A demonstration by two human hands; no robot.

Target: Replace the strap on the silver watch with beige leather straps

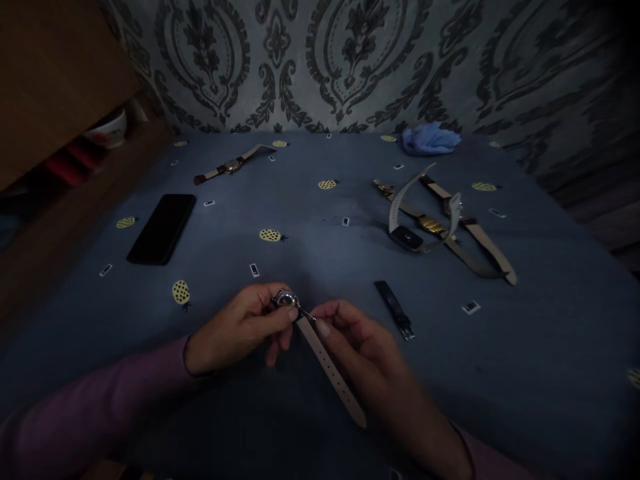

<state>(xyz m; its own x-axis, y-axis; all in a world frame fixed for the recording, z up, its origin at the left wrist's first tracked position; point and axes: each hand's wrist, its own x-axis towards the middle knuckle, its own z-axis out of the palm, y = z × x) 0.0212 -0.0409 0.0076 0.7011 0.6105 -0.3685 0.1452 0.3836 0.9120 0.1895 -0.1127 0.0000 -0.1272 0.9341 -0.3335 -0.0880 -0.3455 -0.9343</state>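
Near the front middle, a round silver watch (287, 299) is pinched between the thumb and fingers of my left hand (245, 327). A pale strap (333, 373) with a row of holes runs from the watch down to the right. Close to the joint of watch and strap, my right hand (360, 347) has its thumb and forefinger closed on a thin metal tool (308, 315), whose tip points at the watch. A short dark strap piece (395, 309) with a buckle lies right of my right hand.
A black phone (163, 229) lies at the left, with a brown-strapped watch (233, 165) behind it. Several watches, one a smartwatch (407, 237), lie tangled at the right. A blue cloth (430, 139) is by the wall; a wooden shelf (150, 143) borders the left.
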